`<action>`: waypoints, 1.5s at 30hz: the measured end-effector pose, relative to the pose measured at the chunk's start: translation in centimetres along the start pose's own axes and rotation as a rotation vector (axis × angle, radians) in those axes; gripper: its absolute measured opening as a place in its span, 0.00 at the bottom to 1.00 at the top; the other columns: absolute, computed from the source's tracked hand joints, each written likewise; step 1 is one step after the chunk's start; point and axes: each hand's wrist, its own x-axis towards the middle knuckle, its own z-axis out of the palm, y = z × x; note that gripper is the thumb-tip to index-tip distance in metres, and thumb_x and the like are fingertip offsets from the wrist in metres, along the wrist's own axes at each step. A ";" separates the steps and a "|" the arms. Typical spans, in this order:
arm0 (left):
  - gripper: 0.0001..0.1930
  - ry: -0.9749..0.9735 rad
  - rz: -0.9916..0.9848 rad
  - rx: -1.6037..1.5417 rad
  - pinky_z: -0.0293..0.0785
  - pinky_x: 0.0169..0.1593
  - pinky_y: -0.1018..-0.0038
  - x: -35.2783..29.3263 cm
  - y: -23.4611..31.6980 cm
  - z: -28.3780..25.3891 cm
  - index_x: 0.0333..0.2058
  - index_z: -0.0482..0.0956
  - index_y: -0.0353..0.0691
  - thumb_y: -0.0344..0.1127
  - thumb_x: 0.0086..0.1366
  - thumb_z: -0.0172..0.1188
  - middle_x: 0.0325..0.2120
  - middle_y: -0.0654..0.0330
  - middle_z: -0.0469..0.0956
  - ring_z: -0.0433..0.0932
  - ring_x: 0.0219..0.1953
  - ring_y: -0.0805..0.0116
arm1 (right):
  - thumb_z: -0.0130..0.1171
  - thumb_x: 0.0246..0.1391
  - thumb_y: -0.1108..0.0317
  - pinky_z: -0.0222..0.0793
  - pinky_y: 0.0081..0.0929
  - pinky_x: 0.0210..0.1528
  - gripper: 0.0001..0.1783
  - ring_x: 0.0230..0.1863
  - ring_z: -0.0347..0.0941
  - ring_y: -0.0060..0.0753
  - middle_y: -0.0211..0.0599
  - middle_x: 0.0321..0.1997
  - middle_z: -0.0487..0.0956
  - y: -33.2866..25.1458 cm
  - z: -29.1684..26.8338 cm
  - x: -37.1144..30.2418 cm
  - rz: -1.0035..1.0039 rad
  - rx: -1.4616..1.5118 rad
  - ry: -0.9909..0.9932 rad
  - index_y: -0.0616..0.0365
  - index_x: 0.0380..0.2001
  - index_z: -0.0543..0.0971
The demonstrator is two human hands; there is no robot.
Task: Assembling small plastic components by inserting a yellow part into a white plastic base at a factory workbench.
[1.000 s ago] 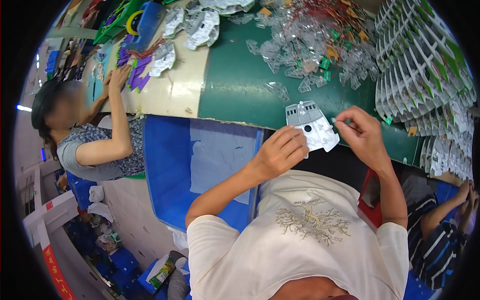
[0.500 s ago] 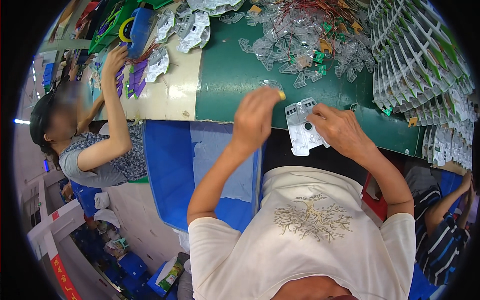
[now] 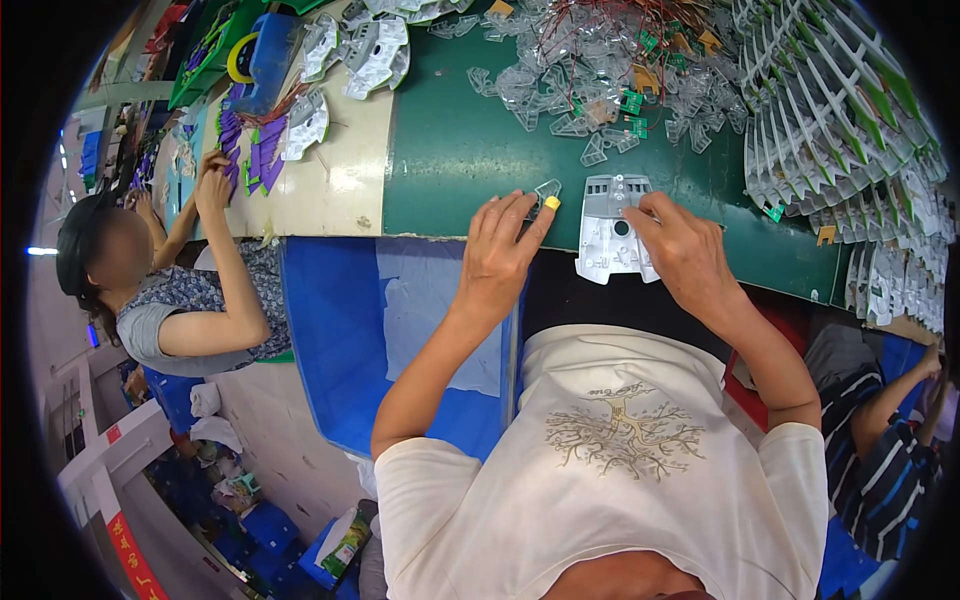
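Note:
My right hand (image 3: 688, 250) pinches the right side of a white and grey plastic housing (image 3: 607, 238) with a round dark hole. The housing lies over the front edge of the green table. My left hand (image 3: 497, 250) rests palm down at the same edge, fingers apart, with a yellow covering (image 3: 552, 203) on its thumb tip. Just beyond that thumb is a small clear plastic piece (image 3: 546, 188); whether the thumb touches it is hard to see.
Clear plastic pieces, red wires and small green boards (image 3: 632, 102) lie heaped at the back. Stacked grey-green housings (image 3: 830, 130) rise on the right. A blue bin (image 3: 335, 350) stands below the table's left part. One co-worker (image 3: 190, 290) sits at left, another (image 3: 880, 450) at right.
My left hand has come down onto the table edge and its fingers have spread. The housing has straightened and shifted slightly away from me. The left co-worker's hand has moved nearer their body.

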 end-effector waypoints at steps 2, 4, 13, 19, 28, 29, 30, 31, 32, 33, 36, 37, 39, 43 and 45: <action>0.21 -0.072 -0.069 -0.068 0.80 0.42 0.66 0.1 0.1 -0.3 0.47 0.80 0.37 0.19 0.52 0.61 0.44 0.51 0.77 0.80 0.43 0.52 | 0.60 0.45 0.79 0.75 0.38 0.30 0.15 0.32 0.78 0.39 0.39 0.37 0.74 0.3 -0.1 -0.1 -0.008 0.006 -0.002 0.64 0.40 0.79; 0.20 -0.052 -0.126 -0.232 0.80 0.44 0.65 0.8 0.4 -0.4 0.46 0.80 0.36 0.18 0.53 0.62 0.45 0.51 0.78 0.80 0.44 0.52 | 0.60 0.45 0.79 0.75 0.38 0.30 0.16 0.33 0.78 0.39 0.39 0.38 0.74 0.3 0.0 -0.2 -0.016 0.016 -0.003 0.64 0.41 0.79; 0.15 -0.017 0.131 -0.397 0.80 0.49 0.63 4.6 2.2 1.5 0.40 0.81 0.32 0.21 0.51 0.63 0.42 0.53 0.79 0.81 0.48 0.53 | 0.59 0.45 0.79 0.76 0.35 0.30 0.17 0.32 0.79 0.38 0.37 0.38 0.76 1.3 0.2 0.0 -0.118 0.017 0.038 0.63 0.42 0.79; 0.14 -0.092 0.120 -0.301 0.78 0.51 0.63 4.8 2.8 1.7 0.39 0.82 0.33 0.23 0.52 0.64 0.41 0.54 0.80 0.81 0.48 0.55 | 0.60 0.46 0.79 0.75 0.34 0.28 0.12 0.32 0.80 0.42 0.38 0.33 0.78 1.7 0.9 0.0 -0.072 0.131 0.125 0.62 0.38 0.77; 0.18 0.136 -0.055 -0.470 0.76 0.45 0.65 3.5 3.5 4.0 0.40 0.83 0.36 0.25 0.48 0.73 0.35 0.57 0.83 0.81 0.44 0.57 | 0.68 0.50 0.71 0.73 0.38 0.31 0.11 0.30 0.78 0.44 0.37 0.33 0.76 1.5 -0.5 0.1 0.197 0.239 0.116 0.60 0.35 0.78; 0.19 0.165 -0.139 -0.541 0.76 0.44 0.65 3.5 3.6 4.2 0.41 0.83 0.37 0.24 0.48 0.73 0.35 0.57 0.83 0.81 0.42 0.57 | 0.69 0.49 0.69 0.73 0.38 0.32 0.12 0.31 0.78 0.44 0.37 0.35 0.76 1.6 -0.7 -0.1 0.197 0.241 0.076 0.60 0.35 0.79; 0.19 0.161 -0.138 -0.544 0.76 0.44 0.65 3.5 3.6 4.3 0.41 0.83 0.37 0.24 0.48 0.73 0.35 0.57 0.83 0.81 0.42 0.57 | 0.71 0.48 0.66 0.73 0.38 0.33 0.14 0.33 0.78 0.44 0.38 0.37 0.76 1.6 -1.0 -0.4 0.197 0.243 0.033 0.61 0.35 0.80; 0.21 0.161 -0.154 -0.571 0.75 0.44 0.65 3.4 3.6 4.4 0.43 0.82 0.38 0.22 0.48 0.72 0.36 0.58 0.83 0.80 0.41 0.57 | 0.71 0.48 0.66 0.73 0.38 0.33 0.14 0.33 0.78 0.44 0.38 0.37 0.76 1.5 -1.2 -0.7 0.200 0.243 0.033 0.61 0.35 0.80; 0.22 0.162 -0.171 -0.597 0.74 0.44 0.66 3.4 3.5 4.5 0.45 0.82 0.38 0.21 0.48 0.72 0.36 0.58 0.83 0.79 0.40 0.57 | 0.71 0.48 0.65 0.73 0.38 0.34 0.15 0.33 0.78 0.45 0.39 0.38 0.76 1.2 -1.5 -0.9 0.183 0.245 0.024 0.61 0.36 0.80; 0.22 0.161 -0.170 -0.597 0.74 0.44 0.66 3.6 3.4 4.4 0.45 0.82 0.38 0.21 0.48 0.72 0.36 0.58 0.83 0.79 0.40 0.57 | 0.71 0.48 0.63 0.73 0.39 0.34 0.16 0.34 0.78 0.45 0.39 0.38 0.76 1.1 -1.8 -1.0 0.163 0.247 0.017 0.61 0.38 0.81; 0.27 0.115 -0.103 -0.620 0.71 0.46 0.65 4.2 3.1 4.1 0.52 0.78 0.40 0.21 0.51 0.69 0.38 0.60 0.84 0.76 0.39 0.59 | 0.71 0.49 0.65 0.74 0.37 0.39 0.18 0.38 0.78 0.45 0.43 0.42 0.77 0.9 -2.1 -1.2 0.194 0.229 -0.072 0.61 0.43 0.82; 0.28 0.027 -0.071 -0.649 0.67 0.46 0.65 4.4 3.0 3.9 0.56 0.76 0.42 0.21 0.54 0.66 0.39 0.62 0.83 0.75 0.40 0.58 | 0.71 0.49 0.65 0.74 0.37 0.39 0.18 0.38 0.78 0.45 0.43 0.42 0.77 0.9 -2.2 -1.1 0.199 0.228 -0.070 0.61 0.43 0.82; 0.29 -0.062 -0.039 -0.676 0.64 0.46 0.64 4.9 2.7 3.5 0.59 0.73 0.43 0.22 0.57 0.63 0.40 0.63 0.83 0.73 0.41 0.57 | 0.68 0.51 0.70 0.74 0.35 0.39 0.14 0.38 0.78 0.46 0.44 0.42 0.77 0.8 -2.5 -0.9 0.158 0.188 -0.076 0.62 0.41 0.83; 0.32 -0.215 -0.011 -0.618 0.64 0.50 0.65 5.4 2.6 2.5 0.63 0.70 0.43 0.22 0.59 0.62 0.45 0.65 0.83 0.72 0.41 0.59 | 0.58 0.55 0.83 0.76 0.32 0.38 0.09 0.37 0.81 0.45 0.47 0.43 0.80 0.6 -4.1 -1.0 0.187 0.518 0.091 0.68 0.40 0.80; 0.32 -0.236 -0.018 -0.611 0.64 0.50 0.65 5.3 2.7 2.4 0.63 0.69 0.43 0.21 0.59 0.61 0.45 0.65 0.83 0.72 0.42 0.58 | 0.57 0.55 0.84 0.76 0.31 0.39 0.10 0.38 0.81 0.44 0.48 0.42 0.81 0.4 -4.7 -1.4 0.253 0.747 0.039 0.69 0.41 0.80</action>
